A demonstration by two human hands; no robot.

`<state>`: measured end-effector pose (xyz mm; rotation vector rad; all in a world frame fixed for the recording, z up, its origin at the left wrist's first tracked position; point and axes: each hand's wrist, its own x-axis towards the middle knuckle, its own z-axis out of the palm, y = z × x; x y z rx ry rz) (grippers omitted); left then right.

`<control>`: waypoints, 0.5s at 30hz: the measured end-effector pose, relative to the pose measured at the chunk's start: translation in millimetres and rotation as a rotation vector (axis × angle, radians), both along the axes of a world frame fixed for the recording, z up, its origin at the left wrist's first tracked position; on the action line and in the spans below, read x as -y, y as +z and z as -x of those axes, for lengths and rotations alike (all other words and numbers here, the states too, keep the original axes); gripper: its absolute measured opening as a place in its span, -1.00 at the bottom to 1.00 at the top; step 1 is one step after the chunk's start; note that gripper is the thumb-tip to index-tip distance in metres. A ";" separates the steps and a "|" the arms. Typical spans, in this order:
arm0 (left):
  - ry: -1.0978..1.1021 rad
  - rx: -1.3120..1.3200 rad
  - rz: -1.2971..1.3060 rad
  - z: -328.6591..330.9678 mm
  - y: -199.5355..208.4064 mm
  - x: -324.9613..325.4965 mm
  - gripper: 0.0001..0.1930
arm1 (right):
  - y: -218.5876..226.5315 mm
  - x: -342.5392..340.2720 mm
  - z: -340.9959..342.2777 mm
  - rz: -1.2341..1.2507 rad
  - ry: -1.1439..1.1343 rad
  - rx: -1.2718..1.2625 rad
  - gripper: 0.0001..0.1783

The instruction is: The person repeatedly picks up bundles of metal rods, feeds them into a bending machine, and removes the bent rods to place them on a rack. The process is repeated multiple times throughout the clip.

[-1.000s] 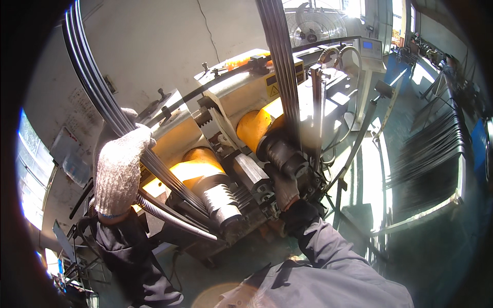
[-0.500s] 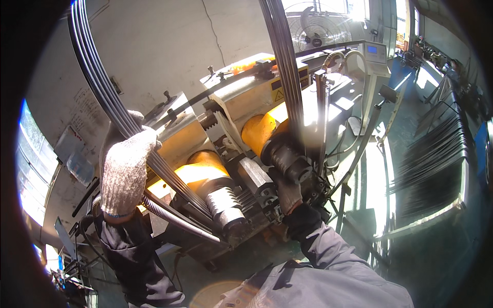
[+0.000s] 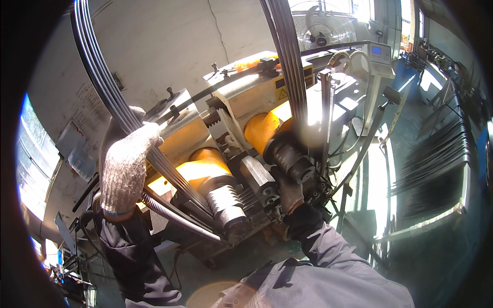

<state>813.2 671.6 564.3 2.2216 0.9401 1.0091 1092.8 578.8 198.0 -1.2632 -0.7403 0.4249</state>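
My left hand (image 3: 127, 167), in a pale knitted glove, is closed around a bundle of dark metal rods (image 3: 105, 87). The bundle slants down past the hand to a grooved steel roller (image 3: 224, 203) on a yellow machine arm (image 3: 205, 163). My right hand (image 3: 291, 194), gloved too, reaches in low beside a steel block (image 3: 257, 172) and a dark grooved roller (image 3: 291, 160). Shadow and machine parts hide its fingers, so its grip does not show. A second run of dark rods (image 3: 288, 61) rises from behind the dark roller.
A ribbed hose (image 3: 177, 219) curves below the left rods. At the back right stands a control box (image 3: 380, 53) with a small screen, near a fan (image 3: 321, 38). Many thin dark rods hang on a rack (image 3: 436, 159) to the right. A wall (image 3: 164, 46) lies behind the machine.
The whole view has shifted slightly. My left hand stays around the rods, and my right hand remains by the steel block.
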 end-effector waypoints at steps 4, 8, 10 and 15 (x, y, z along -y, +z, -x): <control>-0.009 -0.006 -0.021 -4.8 3.0 1.0 -0.66 | 0.7 -1.3 0.7 -0.106 -0.026 -0.078 -0.61; 0.054 0.099 0.045 -8.2 10.8 7.9 -0.60 | 2.9 -2.0 -1.1 -0.084 0.002 -0.144 -0.61; 0.099 0.165 0.057 -6.5 19.4 11.8 -0.57 | -0.3 -3.8 -3.2 -0.094 -0.001 -0.110 -0.60; 0.209 -0.028 -0.079 1.0 34.3 10.0 -0.70 | -29.3 -7.7 -6.8 -0.085 0.003 0.095 -0.59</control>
